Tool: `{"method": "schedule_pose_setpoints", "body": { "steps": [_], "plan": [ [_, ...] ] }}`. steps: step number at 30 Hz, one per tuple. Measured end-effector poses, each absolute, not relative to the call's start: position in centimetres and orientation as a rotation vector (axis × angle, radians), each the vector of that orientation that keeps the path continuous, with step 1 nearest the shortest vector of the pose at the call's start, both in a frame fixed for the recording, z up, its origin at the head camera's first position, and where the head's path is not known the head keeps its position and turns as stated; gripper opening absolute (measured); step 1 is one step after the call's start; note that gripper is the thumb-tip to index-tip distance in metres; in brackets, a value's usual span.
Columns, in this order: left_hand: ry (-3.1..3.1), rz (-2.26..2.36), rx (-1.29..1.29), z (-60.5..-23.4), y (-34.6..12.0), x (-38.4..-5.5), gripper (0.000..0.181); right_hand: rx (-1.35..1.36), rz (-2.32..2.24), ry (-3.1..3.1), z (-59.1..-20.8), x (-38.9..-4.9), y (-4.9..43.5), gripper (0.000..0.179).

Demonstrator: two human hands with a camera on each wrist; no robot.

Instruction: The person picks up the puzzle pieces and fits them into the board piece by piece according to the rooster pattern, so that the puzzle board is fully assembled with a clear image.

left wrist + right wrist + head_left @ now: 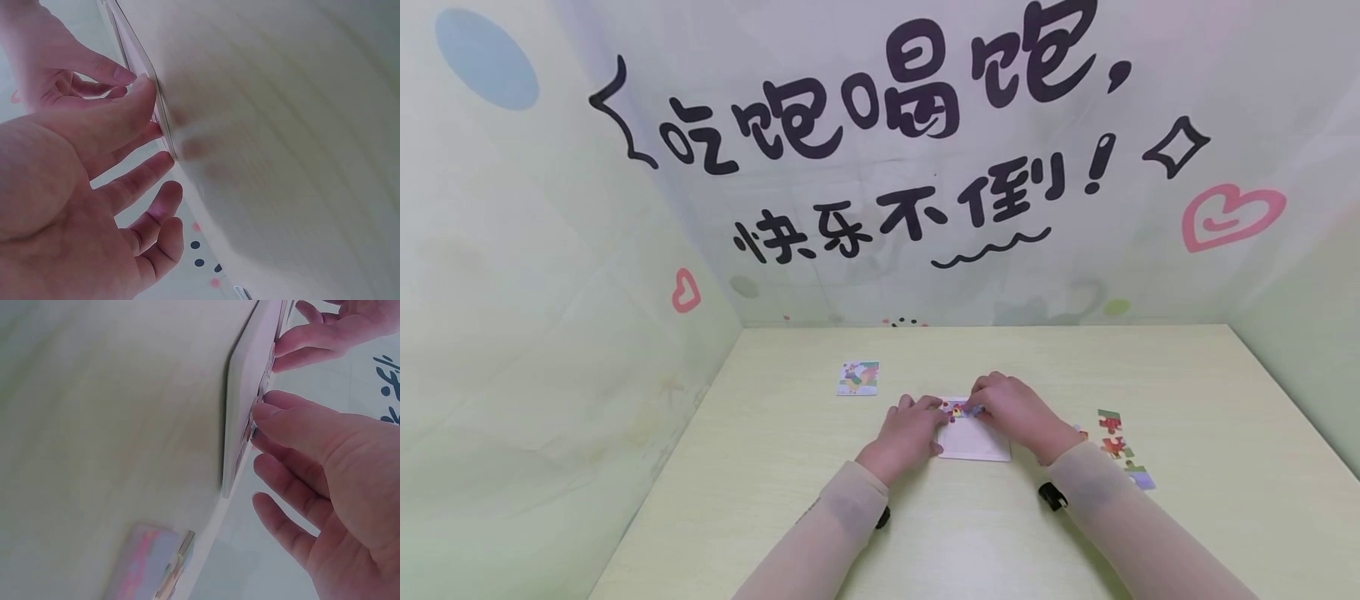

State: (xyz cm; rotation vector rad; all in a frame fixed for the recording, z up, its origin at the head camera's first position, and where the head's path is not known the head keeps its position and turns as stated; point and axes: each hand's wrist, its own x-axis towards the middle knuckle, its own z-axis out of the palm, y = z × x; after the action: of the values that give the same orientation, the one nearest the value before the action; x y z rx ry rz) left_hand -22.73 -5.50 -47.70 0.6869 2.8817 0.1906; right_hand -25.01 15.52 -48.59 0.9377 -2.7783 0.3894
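Note:
A white puzzle board (976, 443) lies flat on the table, with colourful puzzle pieces (957, 410) along its far edge. The left hand (910, 432) rests its thumb and fingertips on the board's left side by those pieces. In the left wrist view, the other fingers of this left hand (94, 187) are spread and loosely bent. From the right, the right hand (1011, 412) pinches a small puzzle piece (251, 430) between thumb and forefinger against the board's surface. Much of that piece is hidden by the fingers.
Several loose puzzle pieces (1114, 447) lie to the right, partly behind the right sleeve. A small picture card (858, 378) with a bird lies at the back left. White printed walls (970, 283) enclose the pale wooden table (745, 450) at the back and sides.

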Motion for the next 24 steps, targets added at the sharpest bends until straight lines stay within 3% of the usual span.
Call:
{"method": "schedule_pose_setpoints", "body": {
  "steps": [24],
  "plan": [
    [2.876,0.191,0.683,-47.74,-5.56,-22.77,0.047,0.936,0.454,-2.822,-48.93,-25.06,15.48,0.020]
  ]
}}
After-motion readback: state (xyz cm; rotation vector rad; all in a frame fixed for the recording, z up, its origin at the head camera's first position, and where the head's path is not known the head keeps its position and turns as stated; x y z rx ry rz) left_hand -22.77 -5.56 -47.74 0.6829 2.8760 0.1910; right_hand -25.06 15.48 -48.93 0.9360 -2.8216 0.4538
